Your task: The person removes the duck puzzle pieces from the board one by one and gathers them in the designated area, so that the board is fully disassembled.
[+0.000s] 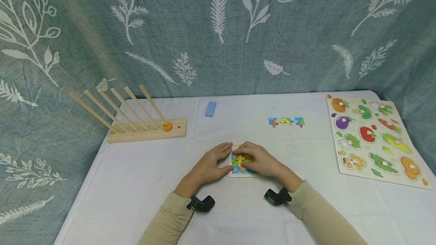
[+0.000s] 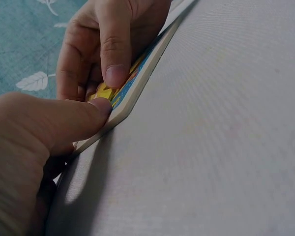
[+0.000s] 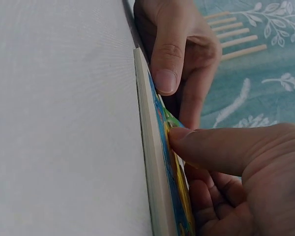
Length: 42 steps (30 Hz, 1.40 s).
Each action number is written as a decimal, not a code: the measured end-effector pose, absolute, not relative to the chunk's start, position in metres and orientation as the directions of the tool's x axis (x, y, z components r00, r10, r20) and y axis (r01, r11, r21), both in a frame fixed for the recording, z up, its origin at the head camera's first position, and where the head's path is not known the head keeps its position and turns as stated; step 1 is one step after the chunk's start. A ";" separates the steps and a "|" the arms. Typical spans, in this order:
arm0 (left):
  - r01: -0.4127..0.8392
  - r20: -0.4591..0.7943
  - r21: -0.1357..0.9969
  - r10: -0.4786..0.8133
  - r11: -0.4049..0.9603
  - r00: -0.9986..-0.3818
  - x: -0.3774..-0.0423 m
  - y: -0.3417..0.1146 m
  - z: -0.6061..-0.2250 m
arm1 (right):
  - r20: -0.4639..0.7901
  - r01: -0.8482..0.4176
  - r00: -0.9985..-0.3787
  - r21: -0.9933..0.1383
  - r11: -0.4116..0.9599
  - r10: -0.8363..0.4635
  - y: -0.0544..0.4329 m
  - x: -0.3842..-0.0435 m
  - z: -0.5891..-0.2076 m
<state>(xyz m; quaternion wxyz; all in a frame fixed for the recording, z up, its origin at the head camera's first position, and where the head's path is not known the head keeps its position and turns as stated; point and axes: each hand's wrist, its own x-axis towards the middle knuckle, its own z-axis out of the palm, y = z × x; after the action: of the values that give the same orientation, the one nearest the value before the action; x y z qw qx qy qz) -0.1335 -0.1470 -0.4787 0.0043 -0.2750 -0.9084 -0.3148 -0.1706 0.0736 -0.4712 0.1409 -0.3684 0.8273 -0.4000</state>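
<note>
A small wooden jigsaw puzzle board [image 1: 245, 175] with a bright yellow, blue and green picture lies on the white table. My left hand [image 1: 209, 165] holds it along its left side, thumb at the near corner and fingertips at the far one. Over the picture, my right hand [image 1: 260, 160] pinches a jigsaw piece [image 3: 171, 118] between thumb and fingers; the piece tilts up from the board, showing green and yellow. In the left wrist view, yellow [image 2: 104, 93] shows between the two thumbs. The right hand hides the board's right part.
Three loose jigsaw pieces [image 1: 286, 121] lie in a row behind the right hand. A blue block [image 1: 210, 109] sits farther back. At left stands a wooden peg rack [image 1: 146, 135] with an orange bead [image 1: 167, 126]; at right lies a vegetable knob puzzle [image 1: 371, 150].
</note>
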 end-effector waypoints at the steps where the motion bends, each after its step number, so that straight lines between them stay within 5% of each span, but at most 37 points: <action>1: 0.502 0.181 0.569 0.496 0.651 -0.849 -0.133 -0.147 -0.479 | 0.064 -0.498 -0.693 -0.763 0.412 -0.718 0.073 -0.171 -0.471; 25: 0.473 0.158 0.586 0.479 0.658 -0.863 -0.131 -0.146 -0.478 | 0.104 -0.477 -0.726 -0.788 0.389 -0.679 0.076 -0.171 -0.468; 42: 0.440 0.133 0.586 0.455 0.680 -0.881 -0.131 -0.144 -0.476 | 0.075 -0.365 -0.868 -0.766 0.529 -0.490 0.134 -0.201 -0.461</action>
<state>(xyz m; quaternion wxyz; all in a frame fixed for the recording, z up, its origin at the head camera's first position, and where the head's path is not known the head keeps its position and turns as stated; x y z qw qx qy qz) -0.1305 -0.1441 -0.4760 -0.0117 -0.2439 -0.9165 -0.3169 -0.2012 0.1339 -0.4608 0.0747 -0.2453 0.8712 -0.4187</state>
